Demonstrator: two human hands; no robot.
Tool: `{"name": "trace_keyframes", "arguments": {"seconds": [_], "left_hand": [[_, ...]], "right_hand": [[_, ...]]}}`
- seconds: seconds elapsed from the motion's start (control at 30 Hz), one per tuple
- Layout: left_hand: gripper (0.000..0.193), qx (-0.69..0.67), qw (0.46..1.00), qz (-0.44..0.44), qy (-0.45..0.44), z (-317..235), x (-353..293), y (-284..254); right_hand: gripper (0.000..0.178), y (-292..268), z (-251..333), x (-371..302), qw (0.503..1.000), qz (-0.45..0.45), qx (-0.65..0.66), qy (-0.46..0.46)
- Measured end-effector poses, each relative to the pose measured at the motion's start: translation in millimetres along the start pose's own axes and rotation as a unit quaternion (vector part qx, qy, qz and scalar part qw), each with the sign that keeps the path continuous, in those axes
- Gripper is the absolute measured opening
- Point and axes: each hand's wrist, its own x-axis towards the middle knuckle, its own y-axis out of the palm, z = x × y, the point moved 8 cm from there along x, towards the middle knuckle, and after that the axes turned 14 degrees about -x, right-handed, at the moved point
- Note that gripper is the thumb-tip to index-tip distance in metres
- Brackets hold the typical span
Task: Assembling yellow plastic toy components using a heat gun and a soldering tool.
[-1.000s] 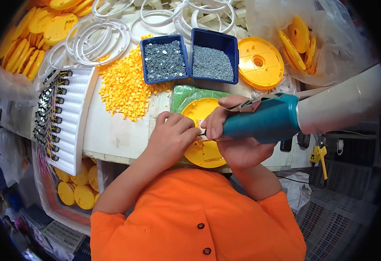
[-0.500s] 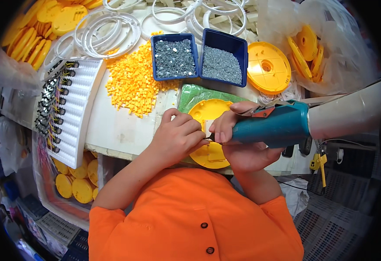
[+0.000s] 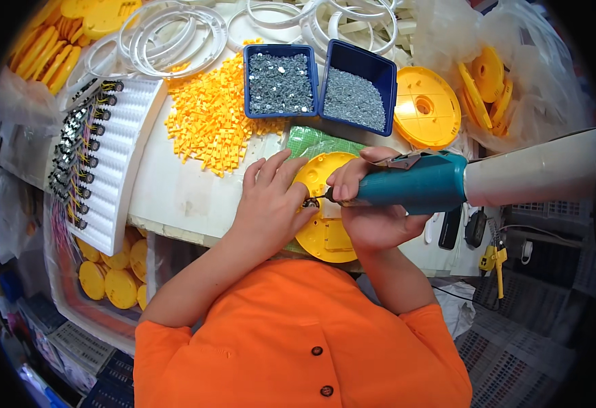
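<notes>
A yellow round plastic housing [image 3: 326, 246] lies in front of me, partly covered by my hands. On its left side sits a small dark round part [image 3: 311, 202]. My left hand [image 3: 271, 197] has its thumb and index finger on either side of that part, while its other fingers stretch over the housing's edge. A teal electric screwdriver [image 3: 413, 185] lies in the grip of my right hand [image 3: 373, 211], held nearly level. Its thin dark bit points left and reaches the dark part; whether a screw is on the tip is too small to tell.
Two blue bins [image 3: 279, 80] of small metal pieces stand beyond, beside a pile of small yellow pieces [image 3: 209, 119]. White rings [image 3: 169, 41] lie farther back. A white foam tray [image 3: 125, 163] with wired parts stands left; another yellow disc [image 3: 427, 107] lies right.
My left hand has gone from a pinch at the screwdriver bit to the housing, its fingers spreading. The screwdriver has shifted slightly up and left, its tip now at the dark part.
</notes>
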Motion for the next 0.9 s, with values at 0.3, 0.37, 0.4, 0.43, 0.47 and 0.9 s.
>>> {"name": "trace_keyframes", "arguments": {"seconds": [0.3,0.37,0.4,0.43,0.47,0.9], "left_hand": [[0.028,-0.027,0.999,-0.003,-0.018,4,-1,1],[0.028,-0.031,0.999,-0.004,-0.020,5,-1,1],[0.028,-0.032,0.999,-0.004,-0.020,5,-1,1],[0.028,-0.033,0.999,-0.007,-0.021,5,-1,1],[0.028,-0.033,0.999,-0.009,-0.021,5,-1,0],[0.029,-0.050,0.998,-0.002,-0.043,9,-3,0]], "right_hand": [[0.100,0,-6,3,0.999,0.011,-0.031,-0.016],[0.100,1,-6,3,0.999,0.010,-0.036,-0.011],[0.100,1,-6,3,0.999,0.007,-0.040,-0.008],[0.100,1,-7,3,0.999,0.008,-0.040,-0.007],[0.100,2,-8,2,0.999,0.016,-0.038,-0.007],[0.101,3,3,6,0.999,0.006,-0.042,-0.017]]}}
